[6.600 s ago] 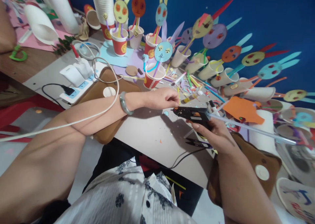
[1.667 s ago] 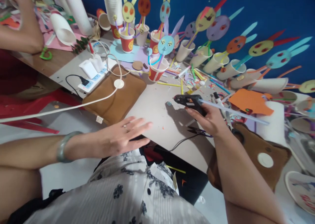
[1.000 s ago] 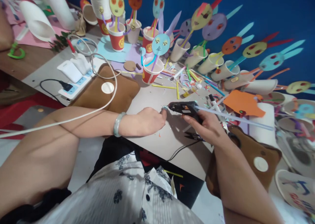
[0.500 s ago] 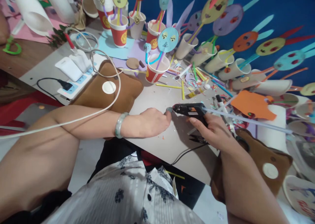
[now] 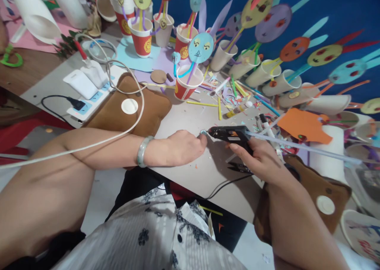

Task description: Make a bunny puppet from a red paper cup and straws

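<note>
My right hand (image 5: 263, 155) is wrapped round a black hot glue gun (image 5: 227, 134), with a long clear glue stick (image 5: 299, 144) running out of its back. The nozzle points left at a small light-blue round piece (image 5: 203, 132). My left hand (image 5: 187, 146) pinches that piece at its fingertips, low over the grey table (image 5: 178, 123). Nozzle tip and piece look to be touching or nearly so. Just beyond my hands stands a red and white paper cup (image 5: 188, 84) bearing a blue rabbit-eared paper face (image 5: 202, 47) and straw arms.
Similar cup figures (image 5: 268, 74) line the blue wall. Paper scraps and straws (image 5: 234, 94) litter the table. Left lie a brown cushion (image 5: 148, 99), a power strip (image 5: 92, 99) and a white cable (image 5: 118, 139) crossing my left forearm. Another brown cushion (image 5: 308, 194) lies under my right forearm.
My hands and the glue gun hold nearly the same place. The small round piece shows its light-blue face more clearly at the nozzle now. The whole view has shifted slightly.
</note>
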Available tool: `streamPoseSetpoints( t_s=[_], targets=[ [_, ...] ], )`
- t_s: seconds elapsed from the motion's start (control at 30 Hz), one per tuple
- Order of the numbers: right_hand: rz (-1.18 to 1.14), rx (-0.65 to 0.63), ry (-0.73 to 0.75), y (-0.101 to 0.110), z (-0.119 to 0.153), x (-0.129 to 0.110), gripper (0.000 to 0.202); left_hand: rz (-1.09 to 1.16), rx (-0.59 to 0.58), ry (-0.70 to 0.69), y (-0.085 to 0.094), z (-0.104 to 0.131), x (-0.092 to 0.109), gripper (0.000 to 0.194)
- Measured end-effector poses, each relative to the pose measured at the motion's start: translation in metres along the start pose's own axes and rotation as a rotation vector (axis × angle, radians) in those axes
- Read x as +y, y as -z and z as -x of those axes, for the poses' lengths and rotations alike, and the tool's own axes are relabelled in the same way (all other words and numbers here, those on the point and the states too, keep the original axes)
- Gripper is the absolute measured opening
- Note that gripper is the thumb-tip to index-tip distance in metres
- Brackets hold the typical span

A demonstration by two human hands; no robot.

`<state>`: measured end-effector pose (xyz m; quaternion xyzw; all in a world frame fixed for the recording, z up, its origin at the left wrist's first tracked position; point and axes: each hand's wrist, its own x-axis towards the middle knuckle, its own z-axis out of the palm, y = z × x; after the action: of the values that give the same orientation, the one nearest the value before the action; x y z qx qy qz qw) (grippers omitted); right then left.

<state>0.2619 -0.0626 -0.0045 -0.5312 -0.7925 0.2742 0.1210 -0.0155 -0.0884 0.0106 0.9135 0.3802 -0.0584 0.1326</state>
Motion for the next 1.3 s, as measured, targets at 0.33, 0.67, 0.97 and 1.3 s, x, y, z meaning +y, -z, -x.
streamPoseSetpoints(
  t_s=[0.33, 0.67, 0.97, 1.3],
  targets=[
    [-0.024, -0.047, 0.047, 0.000, -0.004, -0.026, 0.061, -0.039, -0.040, -0.004, -0.003, -0.002, 0.000, 0.040],
    [0.019, 0.011, 0.109, -0.003, -0.008, -0.026, 0.059, -0.023, -0.080, 0.000, 0.007, 0.001, 0.003, 0.040],
    [0.043, 0.019, 0.148, -0.007, -0.009, -0.029, 0.058, -0.068, -0.101, -0.019, 0.000, 0.000, 0.002, 0.047],
    [0.065, -0.003, 0.146, -0.004, -0.008, -0.025, 0.057, -0.048, -0.100, -0.015, 0.003, 0.001, 0.002, 0.046]
  ],
)
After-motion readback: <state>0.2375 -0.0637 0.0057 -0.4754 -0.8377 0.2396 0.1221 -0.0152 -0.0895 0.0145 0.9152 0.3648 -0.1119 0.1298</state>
